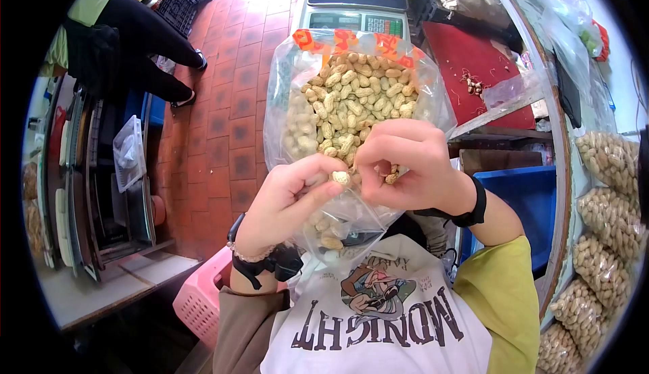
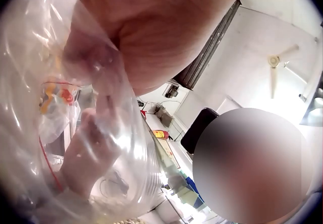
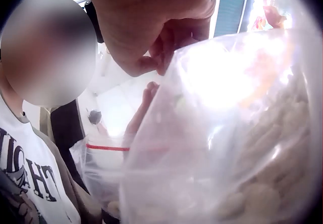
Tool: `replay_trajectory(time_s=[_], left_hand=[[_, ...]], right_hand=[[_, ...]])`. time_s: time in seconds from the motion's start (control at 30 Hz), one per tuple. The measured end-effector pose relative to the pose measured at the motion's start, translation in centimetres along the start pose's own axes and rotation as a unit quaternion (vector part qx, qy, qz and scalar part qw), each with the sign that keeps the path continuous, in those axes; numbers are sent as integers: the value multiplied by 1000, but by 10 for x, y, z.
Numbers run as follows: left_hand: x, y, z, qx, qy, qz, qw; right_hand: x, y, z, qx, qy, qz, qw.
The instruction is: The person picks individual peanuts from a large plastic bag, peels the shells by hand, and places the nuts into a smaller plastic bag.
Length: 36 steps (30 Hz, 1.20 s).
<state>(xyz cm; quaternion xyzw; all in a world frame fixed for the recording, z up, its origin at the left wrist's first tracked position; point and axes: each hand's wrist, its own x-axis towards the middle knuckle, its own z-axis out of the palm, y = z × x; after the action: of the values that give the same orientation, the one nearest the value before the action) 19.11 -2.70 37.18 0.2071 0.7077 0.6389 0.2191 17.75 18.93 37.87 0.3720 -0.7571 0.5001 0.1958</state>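
My left hand [image 1: 297, 195] pinches a pale peanut [image 1: 341, 178] between thumb and forefinger. Close beside it, my right hand [image 1: 409, 164] has its fingers curled, with thumb and forefinger tips together. Darker peanuts [image 1: 392, 175] show inside that curl. Behind both hands stands a large clear plastic bag [image 1: 280, 100], open at the top and filled with unshelled peanuts [image 1: 351, 107]. Below the hands lies a smaller clear zip bag [image 1: 351, 242] with some peanuts in it. Its red zip strip [image 3: 108, 147] shows in the right wrist view. Clear plastic partly covers both hands in the left wrist view.
A digital scale [image 1: 358, 16] stands beyond the large bag. At right are a red board [image 1: 466, 56] with a few peanuts, a blue tub [image 1: 517, 202] and several filled peanut bags [image 1: 602, 266]. A pink basket [image 1: 203, 293] is at lower left. Another person [image 1: 138, 43] stands at upper left.
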Motion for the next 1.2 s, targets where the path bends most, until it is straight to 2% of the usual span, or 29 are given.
replay_trajectory(time_s=[0.17,0.23,0.27,0.33,0.37,0.43,0.47,0.53,0.57,0.63,0.77,0.83,0.9,0.97,1.0,1.07,1.1,1.13,1.2], left_hand=[[-1,6,-1,57,-28,36,997],[-3,13,-2,66,-56,11,996],[-3,12,-2,66,-54,11,996],[-3,9,-2,59,-30,13,998],[-3,9,-2,59,-29,13,998],[-3,10,-4,56,-20,-2,998],[-3,9,-5,56,-20,-2,998],[-3,6,-6,32,-13,-8,999],[-3,2,-6,31,-13,-9,999],[-1,-4,-4,11,-7,42,999],[-2,9,-5,44,-51,8,998],[-4,6,-3,-30,1,46,999],[-7,4,-11,-20,-8,64,998],[-11,2,-17,-10,-18,81,997],[-12,1,-19,-14,-25,86,996],[-13,-2,-21,-18,-30,94,995],[-12,-5,-23,-28,-41,121,991],[-12,-7,-24,-38,-53,147,987],[-12,-9,-22,-45,-52,148,987]], right_hand=[[2,6,-4,-35,11,-16,999],[2,7,-10,-30,27,38,998],[3,9,-13,-29,26,38,999],[5,16,-19,-107,-31,20,994],[6,19,-22,-106,-31,20,994],[6,24,-26,-225,-94,-20,969],[6,21,-25,-226,-94,-20,969],[4,8,-21,-72,-82,17,994],[2,3,-17,-71,-82,18,994],[0,-5,-7,31,-74,-2,997],[-10,-7,-1,12,-97,-35,995],[-9,-10,-4,20,-72,-24,997],[-7,-15,-5,32,-49,-16,998],[-8,-19,-6,10,-179,-7,984],[-9,-18,-9,10,-178,-7,984],[-7,-13,-17,-36,-229,59,971],[-2,-7,-19,-56,-185,74,978],[1,4,-23,-56,-186,73,978],[4,33,-29,-225,-171,126,951]])
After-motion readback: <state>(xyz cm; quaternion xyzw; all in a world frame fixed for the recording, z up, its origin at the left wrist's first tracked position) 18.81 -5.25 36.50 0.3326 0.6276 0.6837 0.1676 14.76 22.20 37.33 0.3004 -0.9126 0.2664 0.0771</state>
